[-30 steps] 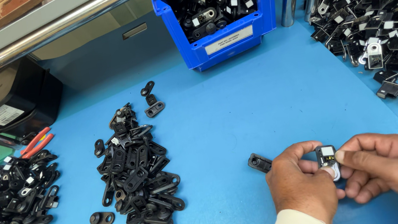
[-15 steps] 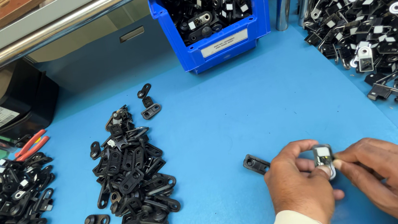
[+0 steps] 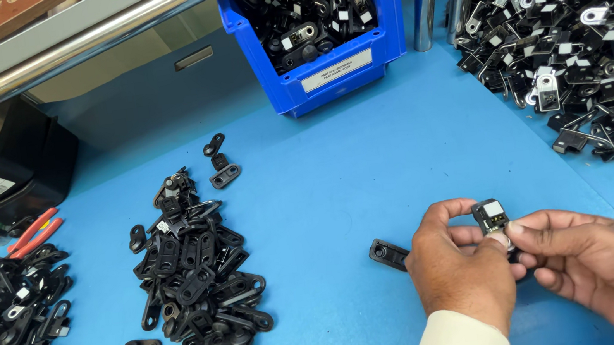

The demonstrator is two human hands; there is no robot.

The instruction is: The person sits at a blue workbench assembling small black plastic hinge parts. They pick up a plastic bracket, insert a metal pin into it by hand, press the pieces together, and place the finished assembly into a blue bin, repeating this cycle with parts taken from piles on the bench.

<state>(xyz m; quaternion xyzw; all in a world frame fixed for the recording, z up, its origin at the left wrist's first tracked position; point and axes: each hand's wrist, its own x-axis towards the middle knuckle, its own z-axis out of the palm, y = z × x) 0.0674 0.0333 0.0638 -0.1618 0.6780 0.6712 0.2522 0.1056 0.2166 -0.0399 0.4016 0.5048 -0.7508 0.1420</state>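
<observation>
Near the blue worktop's (image 3: 371, 188) front edge, left hand (image 3: 464, 274) and right hand (image 3: 608, 272) together pinch a small black clip (image 3: 490, 216), fingers closed.

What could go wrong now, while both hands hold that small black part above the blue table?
The small black part is pinched only at the fingertips of the left hand and right hand, so it might slip and drop. The loose black piece lies just beside the left hand and may be knocked away toward the middle pile.

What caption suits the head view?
Both hands, left hand and right hand, pinch a small black clip part above a blue table.
</observation>
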